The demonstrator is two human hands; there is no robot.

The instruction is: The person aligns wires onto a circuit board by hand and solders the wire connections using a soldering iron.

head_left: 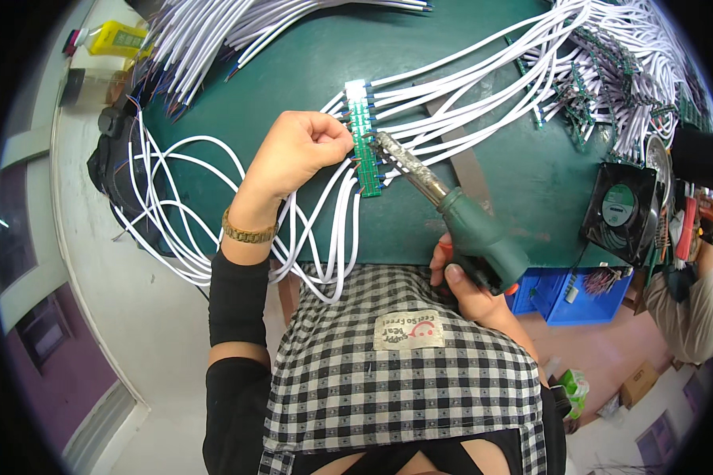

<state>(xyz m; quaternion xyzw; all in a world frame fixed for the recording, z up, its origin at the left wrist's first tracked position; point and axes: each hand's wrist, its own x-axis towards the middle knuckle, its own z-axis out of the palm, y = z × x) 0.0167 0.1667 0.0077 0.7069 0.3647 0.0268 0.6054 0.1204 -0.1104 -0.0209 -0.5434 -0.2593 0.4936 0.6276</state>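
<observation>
A narrow green circuit board strip (369, 179) lies on the table, with white cables (420, 75) joined along its right side and others along its left. My left hand (303, 150) is closed in a pinch at the strip's left edge, and its fingers hide what they hold, most likely a wire end too small to make out. My right hand (471, 289) grips a green soldering gun (483, 237) from below. The gun's metal tip reaches up and left to the middle of the strip, close to my left fingertips.
Loose white cables (190, 206) loop over the table's left edge. A cable bundle (214, 39) lies at the far left; cables with more strips (602, 79) pile at the far right. A black fan (622, 210) stands at the right edge, above a blue bin (582, 305). Another person's sleeve (685, 309) shows beyond.
</observation>
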